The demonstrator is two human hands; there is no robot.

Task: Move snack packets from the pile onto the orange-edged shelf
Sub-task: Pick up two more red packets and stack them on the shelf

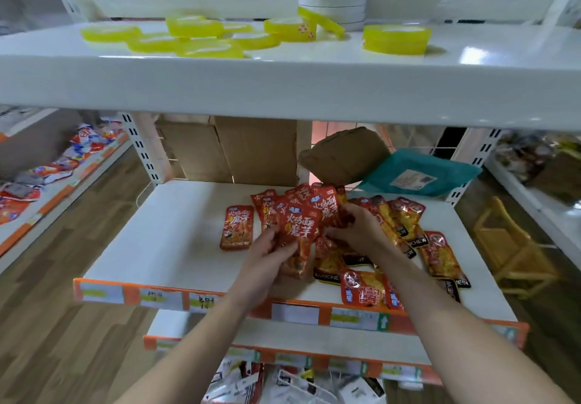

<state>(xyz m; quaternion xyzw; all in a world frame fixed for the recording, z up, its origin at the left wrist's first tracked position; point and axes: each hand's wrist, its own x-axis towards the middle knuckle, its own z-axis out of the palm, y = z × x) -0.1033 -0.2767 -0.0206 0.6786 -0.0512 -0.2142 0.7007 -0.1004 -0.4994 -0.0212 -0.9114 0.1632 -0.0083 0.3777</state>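
Above the orange-edged shelf (103,292), both hands grip fanned red packets (298,215).

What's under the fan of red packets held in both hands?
Yellow-and-black packets on the orange-edged shelf peek out below. Whatever lies directly beneath the fan is hidden.

Fanned red foil snack packets (298,218): white and yellow lettering, small blue badge at the top. Same red print on the single flat snack packet (236,227) to the left. To the right, orange-yellow snack packets (405,219) with black bottom bands and white letters. Under them, white metal shelf (173,240), orange near edge with white and pale yellow labels. Far right, teal plastic pouch (440,168) with a white label, beside an olive-brown fabric bag (344,155). Above, translucent yellow plastic rings (195,26), one dotted with red-and-white flowers. Below, brown wood-grain floor (63,309).
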